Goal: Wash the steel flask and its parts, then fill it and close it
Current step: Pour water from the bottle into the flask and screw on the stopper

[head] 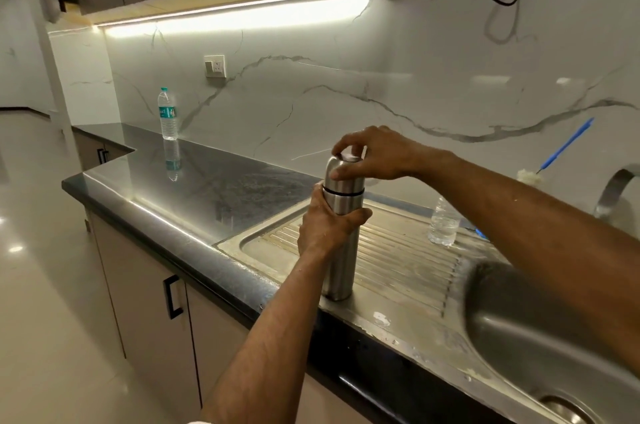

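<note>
We see the dark desk (pixel 194 188) and sink (pixel 540 337). The flask (pixel 341 250) stands upright on the drainboard (pixel 408 261), left hand (pixel 325 226) gripping its body, right hand (pixel 370 155) holding its cap (pixel 343 178). A clear bottle (pixel 443 223) stands behind; another bottle (pixel 168 114) far left.

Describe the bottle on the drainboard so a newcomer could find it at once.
Start at the steel sink and move onto its ribbed drainboard. Behind the tall steel flask stands a small clear plastic bottle; unlike the labelled bottle far left, it looks label-free.

Steel flask (pixel 341 250) upright on the sink drainboard (pixel 398 250); left hand (pixel 325 226) grips its body, right hand (pixel 370 155) grips its cap (pixel 341 178); worktop (pixel 194 181) at left.
</note>
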